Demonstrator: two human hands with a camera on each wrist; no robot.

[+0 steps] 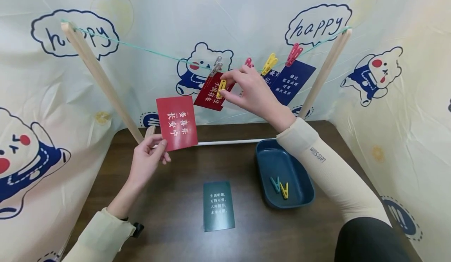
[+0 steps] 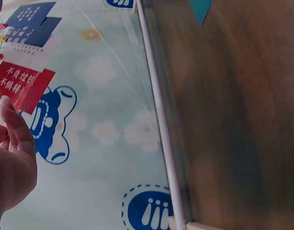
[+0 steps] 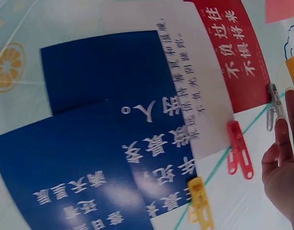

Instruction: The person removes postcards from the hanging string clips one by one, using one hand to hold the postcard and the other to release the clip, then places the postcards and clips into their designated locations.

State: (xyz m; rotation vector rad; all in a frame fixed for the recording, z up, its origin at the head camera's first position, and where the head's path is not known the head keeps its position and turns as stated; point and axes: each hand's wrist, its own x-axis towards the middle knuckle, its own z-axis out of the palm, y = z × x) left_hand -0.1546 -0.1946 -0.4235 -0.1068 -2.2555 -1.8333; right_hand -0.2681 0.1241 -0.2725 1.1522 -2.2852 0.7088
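Note:
My left hand (image 1: 149, 156) pinches a red card (image 1: 177, 123) with white characters by its lower left corner, below the green string (image 1: 151, 51). In my right hand (image 1: 251, 89), thumb and fingers pinch a yellow clothespin (image 1: 220, 89). That clothespin overlaps a hanging red card (image 1: 209, 91) in the head view; contact cannot be told. A grey clothespin (image 3: 276, 103) clips the hanging red card to the string. Farther right hang a white card (image 3: 204, 72) under a pink clothespin (image 3: 239, 151) and two dark blue cards (image 1: 294, 82), one beneath a yellow clothespin (image 3: 200, 203).
Two wooden posts (image 1: 102, 78) hold up the string. On the dark wooden table (image 1: 169, 215) lie a green card (image 1: 219, 207) and a blue tray (image 1: 262, 176) with a teal clothespin (image 1: 275, 184) and a yellow one. A white rod (image 1: 229, 141) crosses the back of the table.

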